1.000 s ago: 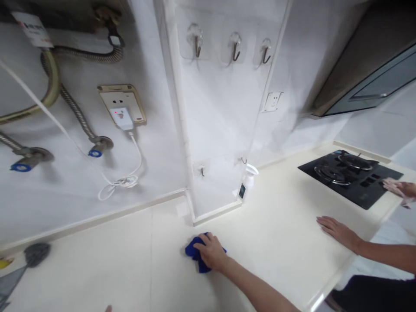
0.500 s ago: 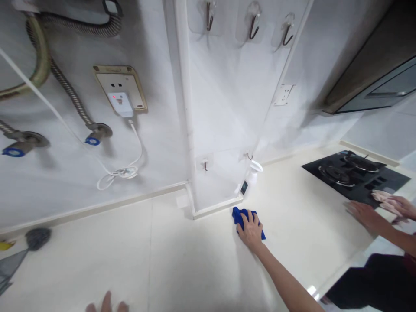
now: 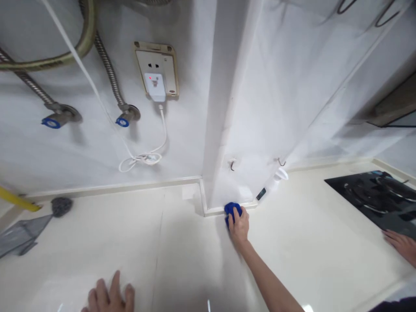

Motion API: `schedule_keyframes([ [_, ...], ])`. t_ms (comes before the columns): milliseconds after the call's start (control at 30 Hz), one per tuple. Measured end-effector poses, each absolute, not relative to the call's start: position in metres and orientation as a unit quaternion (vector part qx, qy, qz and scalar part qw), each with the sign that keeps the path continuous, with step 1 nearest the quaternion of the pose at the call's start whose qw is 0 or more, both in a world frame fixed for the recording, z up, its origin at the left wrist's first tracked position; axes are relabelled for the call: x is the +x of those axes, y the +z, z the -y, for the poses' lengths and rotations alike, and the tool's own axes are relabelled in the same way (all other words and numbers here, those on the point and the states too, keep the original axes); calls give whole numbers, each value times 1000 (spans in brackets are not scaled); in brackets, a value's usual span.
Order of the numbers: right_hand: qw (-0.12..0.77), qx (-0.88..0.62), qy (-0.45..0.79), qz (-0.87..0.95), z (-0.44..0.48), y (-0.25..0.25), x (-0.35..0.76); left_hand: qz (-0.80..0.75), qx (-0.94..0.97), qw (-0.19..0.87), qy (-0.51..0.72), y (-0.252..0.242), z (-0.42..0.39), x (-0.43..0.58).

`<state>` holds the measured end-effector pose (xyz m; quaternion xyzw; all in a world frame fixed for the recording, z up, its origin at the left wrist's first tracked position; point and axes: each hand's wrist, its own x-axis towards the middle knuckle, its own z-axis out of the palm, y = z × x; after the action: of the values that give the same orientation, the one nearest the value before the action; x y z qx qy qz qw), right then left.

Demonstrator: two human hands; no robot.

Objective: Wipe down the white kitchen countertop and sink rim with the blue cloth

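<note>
My right hand [image 3: 239, 225] grips a crumpled blue cloth [image 3: 231, 209], pressed against the low ledge at the foot of the white wall corner. Fingers curl over the cloth and hide part of it. At the bottom left, my left hand [image 3: 110, 297] is open, fingers spread, over the cream countertop [image 3: 126, 234]; it holds nothing. Just right of the cloth, a white bottle-like item [image 3: 271, 185] with a dark panel stands against the wall.
Another person's hand [image 3: 401, 245] rests beside the black gas hob [image 3: 373, 195] at right. A grey mesh scrubber [image 3: 61, 207], a grey bag [image 3: 24, 234] and a yellow pipe [image 3: 17, 200] are at left. A plugged-in charger [image 3: 155, 86] and valves [image 3: 125, 119] are on the wall.
My right hand has moved the cloth leftward, up against the ledge. More of my left hand has come into view. The camera view has shifted toward the left wall.
</note>
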<state>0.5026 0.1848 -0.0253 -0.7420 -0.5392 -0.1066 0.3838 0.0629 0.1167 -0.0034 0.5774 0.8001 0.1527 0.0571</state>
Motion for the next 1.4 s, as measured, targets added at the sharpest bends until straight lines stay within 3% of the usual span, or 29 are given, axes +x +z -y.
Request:
schedule_keyframes([
  [400,195,-669,1,717,-206,-20,362,-795,580,29,173,-14,-115,60],
  [600,349,-677,39,647,-194,-5,360,-796,580,55,166,-11,-114,56],
  [800,449,-651,127,598,-133,-33,427,-801,554,96,204,0,-112,67],
  [1100,452,-639,177,596,10,-61,528,-708,637,212,219,-6,-159,222],
  [1400,478,-692,80,535,70,-86,546,-677,609,280,302,-5,-166,275],
])
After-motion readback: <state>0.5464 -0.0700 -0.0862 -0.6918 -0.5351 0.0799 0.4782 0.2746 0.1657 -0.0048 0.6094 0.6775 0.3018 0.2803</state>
